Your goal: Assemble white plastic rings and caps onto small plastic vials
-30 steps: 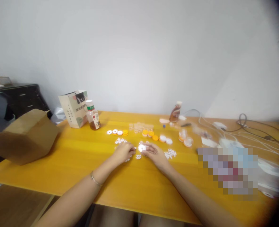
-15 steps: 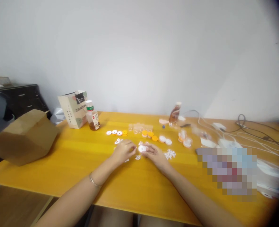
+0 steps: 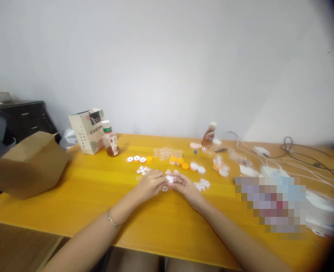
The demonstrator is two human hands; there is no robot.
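A small white round disc-like part (image 3: 170, 179) is pinched in the fingers of my right hand (image 3: 185, 186), above the middle of the table. My left hand (image 3: 152, 184) is closed, its fingertips against the left side of that part; whatever else it may hold is hidden. Around and below the hands lie thin white cut-out pieces (image 3: 164, 189). More of these white cut-out pieces (image 3: 203, 184) are heaped to the right of my right hand. Several small white pieces (image 3: 142, 170) sit just beyond my left hand.
Behind the hands runs a row of white and orange round caps (image 3: 172, 160), with clear plastic cups (image 3: 162, 155) beyond. A bottle (image 3: 111, 141) and paper bag (image 3: 87, 132) stand back left, a brown bag (image 3: 28, 166) nearer. Another bottle (image 3: 208, 135) and cables (image 3: 302, 155) are at right.
My left hand has moved right, its fingertips coming from apart to the white round part. That part has tilted in my right hand, which has barely moved.
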